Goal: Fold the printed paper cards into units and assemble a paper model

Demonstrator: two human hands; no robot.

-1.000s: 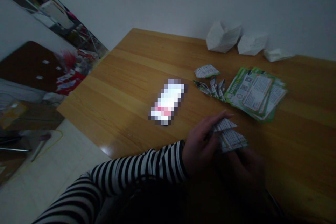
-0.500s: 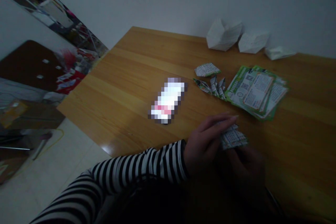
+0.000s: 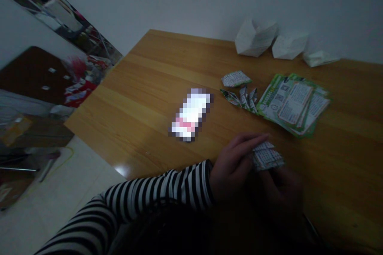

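Observation:
Between my hands, close to the table's near edge, is a small folded piece of printed paper. My left hand, in a striped sleeve, closes on its left side with the fingers laid along its top. My right hand pinches the lower edge from below; it is dark and partly blurred. Beyond them lies a stack of green-and-white printed leaflets. To the left of the stack are several small folded paper strips and a flat folded paper piece.
A phone with a lit, blurred-out screen lies on the wooden table. Along the wall stand folded white paper shapes. Cardboard boxes and a red bag are off to the left, past the table's edge.
Both hands stay nearly in place with the folded paper between them. The paper has turned slightly and more of its printed face shows. Everything on the table lies as before.

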